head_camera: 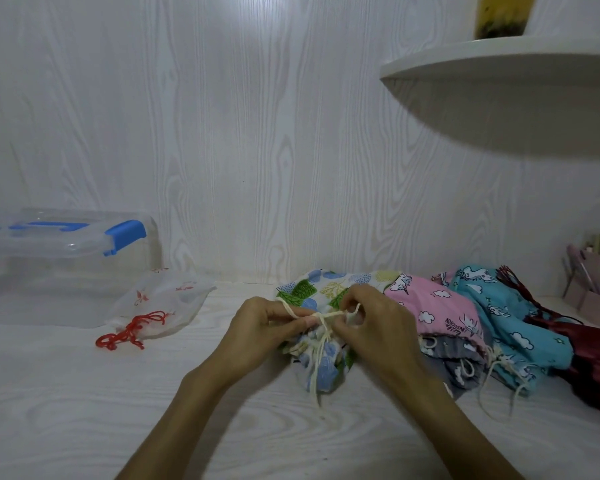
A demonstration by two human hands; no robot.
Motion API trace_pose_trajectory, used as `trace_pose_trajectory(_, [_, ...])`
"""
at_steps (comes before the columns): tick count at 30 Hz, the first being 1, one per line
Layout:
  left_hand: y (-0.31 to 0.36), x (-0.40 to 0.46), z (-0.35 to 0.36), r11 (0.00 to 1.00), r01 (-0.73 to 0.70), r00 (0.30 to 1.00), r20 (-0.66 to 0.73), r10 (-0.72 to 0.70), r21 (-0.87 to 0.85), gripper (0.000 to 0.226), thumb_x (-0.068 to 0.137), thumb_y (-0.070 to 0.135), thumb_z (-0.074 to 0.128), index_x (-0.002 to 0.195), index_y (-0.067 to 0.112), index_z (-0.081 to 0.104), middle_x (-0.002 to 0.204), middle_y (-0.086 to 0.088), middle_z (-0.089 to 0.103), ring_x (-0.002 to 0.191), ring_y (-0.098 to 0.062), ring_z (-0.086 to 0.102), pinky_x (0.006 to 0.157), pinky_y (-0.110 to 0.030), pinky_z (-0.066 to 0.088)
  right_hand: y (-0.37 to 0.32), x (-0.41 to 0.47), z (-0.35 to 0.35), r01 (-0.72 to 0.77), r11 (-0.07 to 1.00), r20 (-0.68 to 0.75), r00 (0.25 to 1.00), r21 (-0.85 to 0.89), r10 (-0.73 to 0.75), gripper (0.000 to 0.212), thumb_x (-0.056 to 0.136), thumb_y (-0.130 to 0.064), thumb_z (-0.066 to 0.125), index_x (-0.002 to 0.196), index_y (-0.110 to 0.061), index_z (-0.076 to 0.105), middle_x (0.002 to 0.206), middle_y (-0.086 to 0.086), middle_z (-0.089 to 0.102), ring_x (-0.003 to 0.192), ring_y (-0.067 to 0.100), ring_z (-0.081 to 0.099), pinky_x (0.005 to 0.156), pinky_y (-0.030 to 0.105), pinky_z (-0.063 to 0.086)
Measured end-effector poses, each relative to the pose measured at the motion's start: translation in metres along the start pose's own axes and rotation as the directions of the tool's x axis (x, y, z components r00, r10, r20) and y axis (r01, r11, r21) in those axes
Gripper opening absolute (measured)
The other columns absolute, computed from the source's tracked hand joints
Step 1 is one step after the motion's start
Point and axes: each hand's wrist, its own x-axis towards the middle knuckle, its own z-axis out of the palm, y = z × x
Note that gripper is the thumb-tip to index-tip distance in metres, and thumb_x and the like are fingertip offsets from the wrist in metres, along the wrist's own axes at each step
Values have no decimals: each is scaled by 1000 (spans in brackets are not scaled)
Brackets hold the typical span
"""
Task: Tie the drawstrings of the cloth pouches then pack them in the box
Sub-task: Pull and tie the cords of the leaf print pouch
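A pale wood-grain counter [84, 410] meets a matching wall. Mid-counter, the left hand [267, 327] and right hand [371, 323] each pinch the cream drawstring [321, 318] over the leaf-print pouch [321, 362] beneath them. More pouches [465, 323] lie just right; the clear box [66, 251] sits at the back left edge.

Two bare forearms, left hand [260, 327] and right hand [374, 323], no sleeves, rings or watch.
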Motion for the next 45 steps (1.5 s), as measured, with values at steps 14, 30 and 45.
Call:
trace_pose_trajectory(14, [-6, 4, -12, 998, 34, 992, -123, -28, 48, 31, 62, 45, 74, 86, 26, 79, 88, 8, 76, 88, -12, 72, 82, -38, 58, 20, 16, -23, -224, 948, 71, 974, 224, 214, 36, 76, 4, 61, 99, -23, 61, 104, -8, 49, 83, 1, 48, 65, 18, 39])
trace_pose_trajectory(30, [-7, 7, -3, 997, 52, 887, -461, -23, 51, 28, 78, 40, 74, 61, 18, 76, 61, 1, 71, 63, -15, 68, 64, -31, 54, -8, 5, 4, -453, 611, 391, 888, 649, 244, 12, 87, -20, 65, 83, -9, 65, 71, 2, 65, 55, 3, 58, 54, 19, 47])
trace_pose_trajectory(45, [13, -20, 16, 942, 145, 921, -306, -240, -302, 15, 89, 12, 62, 76, 10, 71, 54, 13, 67, 51, 4, 60, 44, -7, 40, -9, -12, 14, -132, 912, 147, 986, 387, 81, 15, 89, -23, 62, 75, -17, 59, 62, -5, 58, 57, 9, 55, 57, 32, 48])
